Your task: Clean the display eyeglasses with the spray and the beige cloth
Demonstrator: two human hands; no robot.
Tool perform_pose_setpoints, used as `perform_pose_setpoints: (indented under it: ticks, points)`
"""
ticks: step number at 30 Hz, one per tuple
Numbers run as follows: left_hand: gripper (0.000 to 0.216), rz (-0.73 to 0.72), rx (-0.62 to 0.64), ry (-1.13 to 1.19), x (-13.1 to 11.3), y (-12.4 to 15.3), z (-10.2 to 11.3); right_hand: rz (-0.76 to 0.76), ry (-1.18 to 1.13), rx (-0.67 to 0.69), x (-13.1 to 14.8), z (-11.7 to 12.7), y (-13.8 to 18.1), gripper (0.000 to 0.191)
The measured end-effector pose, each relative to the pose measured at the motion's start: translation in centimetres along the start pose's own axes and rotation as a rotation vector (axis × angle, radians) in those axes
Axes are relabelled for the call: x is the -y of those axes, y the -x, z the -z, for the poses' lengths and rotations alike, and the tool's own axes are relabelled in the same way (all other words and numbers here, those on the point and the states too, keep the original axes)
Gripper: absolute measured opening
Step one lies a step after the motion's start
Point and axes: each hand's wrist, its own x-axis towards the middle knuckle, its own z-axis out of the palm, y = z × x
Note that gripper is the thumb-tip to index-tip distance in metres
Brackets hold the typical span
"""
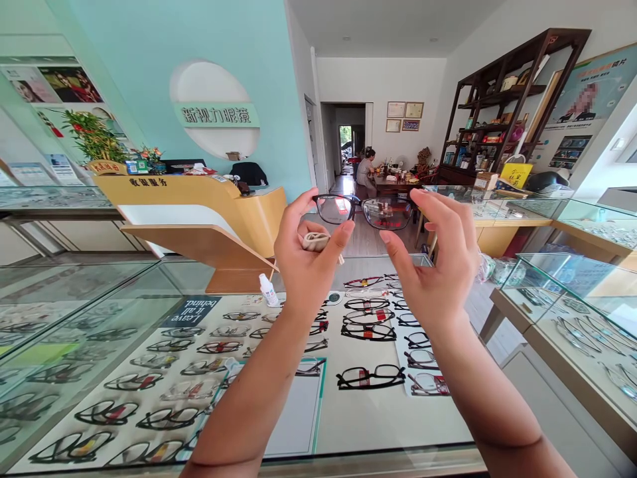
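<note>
A pair of dark-framed eyeglasses (387, 214) is held up at about eye level, lenses facing me. My left hand (311, 255) grips it at the left lens, thumb below, and also has a folded beige cloth (316, 241) tucked in its palm. On the other side, my right hand (440, 255) has its fingertips at the outer right edge of the frame, with the thumb under the right lens. Below the hands, several eyeglasses (371, 377) lie in rows in a glass display case (358, 425). A small white bottle (267, 290) stands on the case, left of my left hand.
A teal-edged white board (298, 411) lies under my left forearm. Ahead is a wooden reception counter (174, 199). More glass cases (587, 292) flank the right side. A person (365, 174) sits at a table at the back, near a dark shelf (502, 106).
</note>
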Motion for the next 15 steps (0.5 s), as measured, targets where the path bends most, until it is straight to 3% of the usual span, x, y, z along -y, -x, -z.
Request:
perform_pose_setpoints:
  ticks: [7,15]
  points:
    - [0.069,-0.251,-0.243,-0.216,-0.4,0.3,0.2,-0.253,-0.313,0.137,-1.6,-1.6,0.6,0.056]
    - [0.070,-0.273,-0.268,-0.248,-0.6,0.2,0.3,-0.310,-0.366,0.177,-2.2,-1.4,0.6,0.046]
